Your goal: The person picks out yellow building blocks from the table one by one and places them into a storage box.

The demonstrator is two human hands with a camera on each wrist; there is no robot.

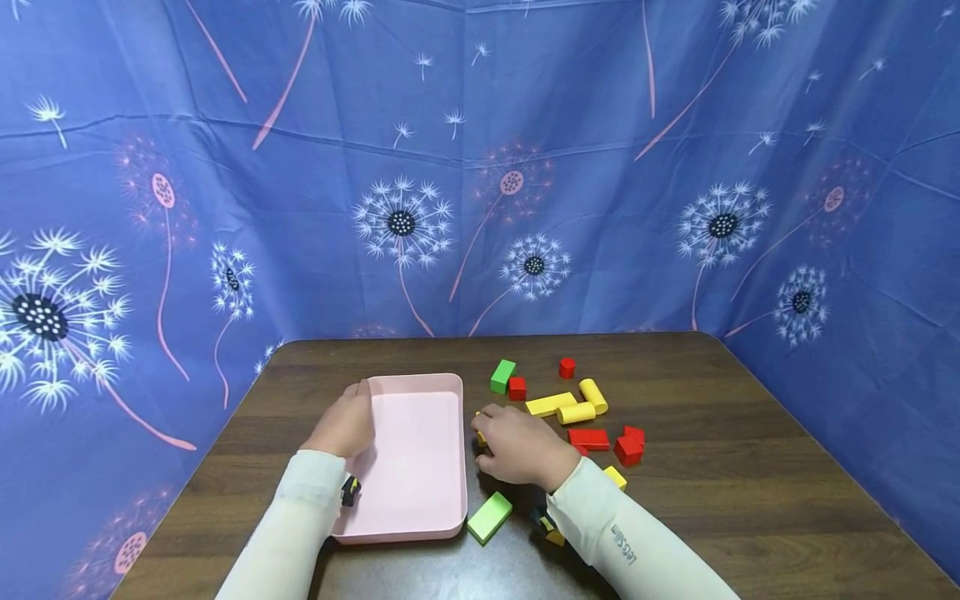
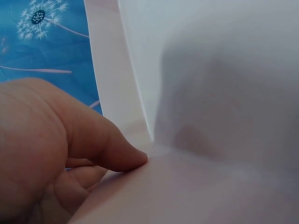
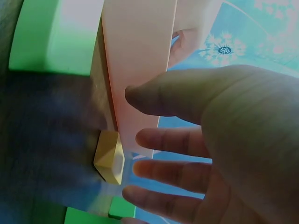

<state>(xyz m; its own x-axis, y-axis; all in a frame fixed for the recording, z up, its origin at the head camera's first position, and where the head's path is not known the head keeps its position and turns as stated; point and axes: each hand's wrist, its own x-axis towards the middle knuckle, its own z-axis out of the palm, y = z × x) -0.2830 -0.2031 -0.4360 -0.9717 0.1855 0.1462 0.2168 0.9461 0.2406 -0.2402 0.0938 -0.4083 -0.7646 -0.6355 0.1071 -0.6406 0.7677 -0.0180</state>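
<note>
A pink rectangular tray (image 1: pixel 459 467) lies on the table with its inside bare. My left hand (image 1: pixel 347 421) pinches the tray's left wall, and in the left wrist view the thumb (image 2: pixel 124 151) presses on the inner side. Just beyond the tray's right wall, my right hand (image 1: pixel 525 448) reaches out with fingers spread and holds nothing. A small yellow block (image 3: pixel 106 156) stands beside the tray wall, right near these fingertips; in the head view the hand partly hides it. A light green block (image 1: pixel 490 517) lies nearer to me, by the tray's front right corner.
Right of the tray, several blocks lie scattered: a green block (image 1: pixel 503 377), a red cube (image 1: pixel 517 388), a red cylinder (image 1: pixel 567 367), yellow cylinders (image 1: pixel 576 413), a long yellow block (image 1: pixel 551 404) and red pieces (image 1: pixel 589 439). Blue dandelion cloth (image 1: pixel 622 250) hangs behind the wooden table (image 1: pixel 750 467).
</note>
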